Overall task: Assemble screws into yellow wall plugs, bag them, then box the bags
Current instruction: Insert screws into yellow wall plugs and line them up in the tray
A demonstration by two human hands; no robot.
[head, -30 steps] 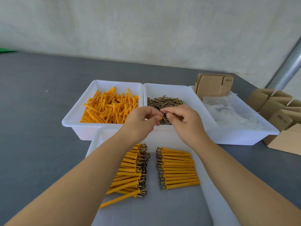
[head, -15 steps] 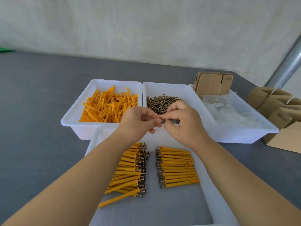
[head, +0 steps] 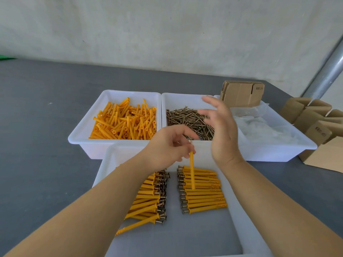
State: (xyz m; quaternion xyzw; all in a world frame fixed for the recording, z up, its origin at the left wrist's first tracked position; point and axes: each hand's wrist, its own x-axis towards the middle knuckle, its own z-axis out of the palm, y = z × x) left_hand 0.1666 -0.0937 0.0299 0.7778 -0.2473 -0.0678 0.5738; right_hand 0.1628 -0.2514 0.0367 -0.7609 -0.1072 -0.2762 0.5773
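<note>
My left hand (head: 169,145) pinches an assembled yellow wall plug (head: 192,171) near its screw head; the plug hangs point down over the right row of assembled plugs (head: 203,191). My right hand (head: 220,132) is lifted with its fingers spread, above the bin of loose screws (head: 189,121), and it holds nothing. A second row of assembled plugs (head: 150,197) lies to the left in the near white tray (head: 239,225). Loose yellow plugs (head: 126,123) fill the far left bin.
A third white bin (head: 278,151) on the right holds clear plastic bags (head: 263,127) and a stack of flat cardboard boxes (head: 241,93). More cardboard boxes (head: 319,130) stand at the far right. A metal pole (head: 326,71) rises at the right edge. The grey table (head: 42,145) stretches left.
Both hands were pinched together over the screw bin. Now they have parted: the left hand lowered with the assembled plug over the near tray, and the right hand let go and opened.
</note>
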